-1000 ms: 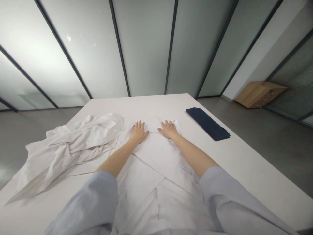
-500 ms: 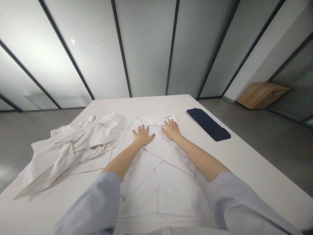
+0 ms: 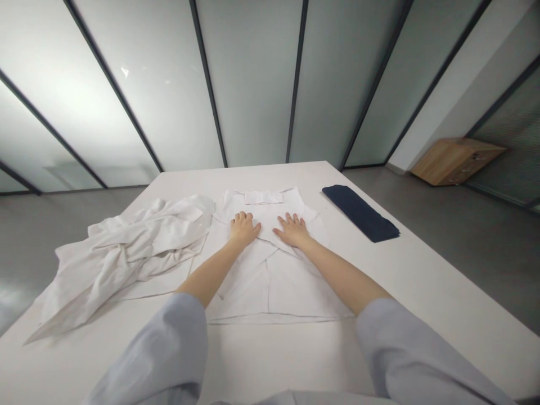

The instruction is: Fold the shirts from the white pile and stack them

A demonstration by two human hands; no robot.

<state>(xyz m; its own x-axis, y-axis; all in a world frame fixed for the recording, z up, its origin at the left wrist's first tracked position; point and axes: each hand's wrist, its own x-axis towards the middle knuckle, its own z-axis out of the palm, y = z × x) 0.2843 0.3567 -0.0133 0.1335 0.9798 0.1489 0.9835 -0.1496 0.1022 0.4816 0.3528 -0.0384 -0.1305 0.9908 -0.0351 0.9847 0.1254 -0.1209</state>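
Note:
A white shirt (image 3: 274, 281) lies flat on the white table (image 3: 422, 292), folded with its collar (image 3: 264, 197) at the far end. My left hand (image 3: 243, 228) rests palm down on the shirt's upper middle, fingers stretched out. My right hand (image 3: 292, 230) lies flat beside it, fingers spread, on the folded-over sleeve part. Neither hand holds anything. Both arms wear pale blue sleeves pushed up the forearm.
A crumpled white garment (image 3: 122, 253) is heaped on the table's left side, touching the shirt's left edge. A folded dark navy cloth (image 3: 361, 212) lies at the right. Frosted glass panels stand behind the table; a wooden cabinet (image 3: 458, 160) sits on the floor far right.
The shirt has slid away from me across the table under both hands, so its near hem now shows. The hands stay flat on it, slightly closer together.

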